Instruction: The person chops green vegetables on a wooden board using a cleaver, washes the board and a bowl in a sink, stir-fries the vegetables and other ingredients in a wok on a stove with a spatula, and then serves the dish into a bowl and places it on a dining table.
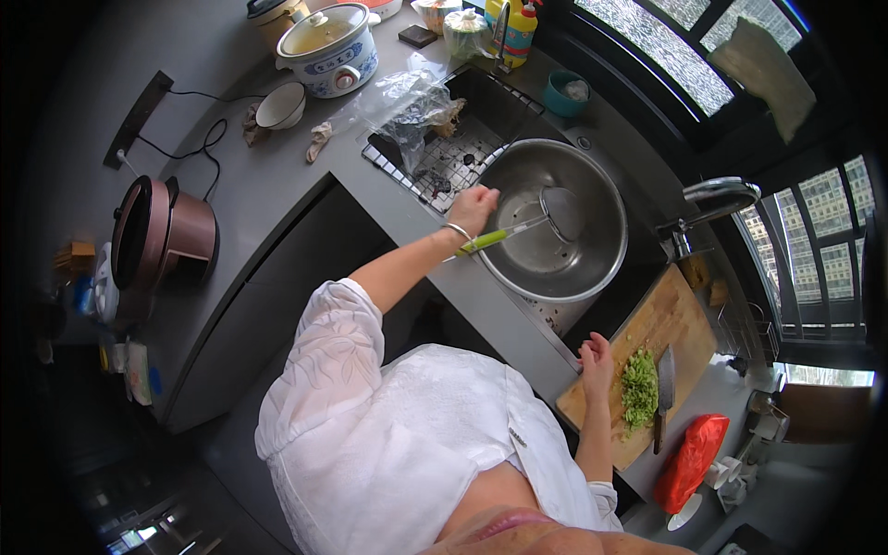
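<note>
My left hand (474,208), with a bangle at the wrist, is curled over the near rim of a large stainless steel basin (603,270). I see nothing in its fingers. Below the wrist, the green handle of a mesh skimmer (484,241) crosses the basin's rim, and its round mesh head (563,211) lies inside. My right hand (596,361), empty and loosely bent, hovers by the near left edge of a wooden cutting board (669,312). Chopped green vegetable (639,390) is heaped there beside a cleaver (666,388) with a dark handle.
The basin stands over a sink with a wire rack (444,163) and clear plastic bags (409,104). A chrome faucet (718,191) overhangs from the right. A slow cooker (329,55), white bowl (281,106), pink-brown electric cooker (166,232), teal bowl (565,100) and red bag (692,461) surround it.
</note>
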### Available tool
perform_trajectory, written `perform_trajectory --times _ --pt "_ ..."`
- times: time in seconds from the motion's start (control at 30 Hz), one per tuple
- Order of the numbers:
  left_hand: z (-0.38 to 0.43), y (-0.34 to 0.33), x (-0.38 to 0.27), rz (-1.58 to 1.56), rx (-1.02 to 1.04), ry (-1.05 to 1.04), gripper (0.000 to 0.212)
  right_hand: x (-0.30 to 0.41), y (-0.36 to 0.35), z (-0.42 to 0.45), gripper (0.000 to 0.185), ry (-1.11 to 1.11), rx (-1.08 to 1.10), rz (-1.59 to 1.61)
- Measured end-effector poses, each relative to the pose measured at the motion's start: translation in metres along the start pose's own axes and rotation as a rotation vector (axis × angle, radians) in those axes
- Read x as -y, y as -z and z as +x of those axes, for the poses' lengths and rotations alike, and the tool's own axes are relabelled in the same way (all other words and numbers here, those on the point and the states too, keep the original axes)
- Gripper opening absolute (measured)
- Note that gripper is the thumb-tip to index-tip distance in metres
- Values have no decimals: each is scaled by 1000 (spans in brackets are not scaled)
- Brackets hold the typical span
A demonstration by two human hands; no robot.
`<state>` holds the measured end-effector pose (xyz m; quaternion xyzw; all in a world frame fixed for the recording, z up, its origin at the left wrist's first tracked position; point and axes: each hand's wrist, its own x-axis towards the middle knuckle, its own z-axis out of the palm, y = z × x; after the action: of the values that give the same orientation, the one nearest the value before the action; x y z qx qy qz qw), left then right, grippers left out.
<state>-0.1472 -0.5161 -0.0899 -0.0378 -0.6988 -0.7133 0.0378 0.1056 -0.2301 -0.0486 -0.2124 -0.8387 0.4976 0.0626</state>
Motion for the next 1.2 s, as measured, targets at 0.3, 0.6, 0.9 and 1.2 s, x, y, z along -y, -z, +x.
perform_trajectory --times 0.3,0.6,0.9,1.2 --pt "226 238 86 1150 -218 -95 19 36 -145 152 28 -454 -93 619" --pt "280 237 77 1266 37 -164 15 31 -147 161 17 -509 -173 641" --pt "193 213 21 606 209 -129 34 56 -87 81 19 -454 -166 620" --pt "42 314 46 291 -71 -33 23 122 -126 26 8 -226 120 402"
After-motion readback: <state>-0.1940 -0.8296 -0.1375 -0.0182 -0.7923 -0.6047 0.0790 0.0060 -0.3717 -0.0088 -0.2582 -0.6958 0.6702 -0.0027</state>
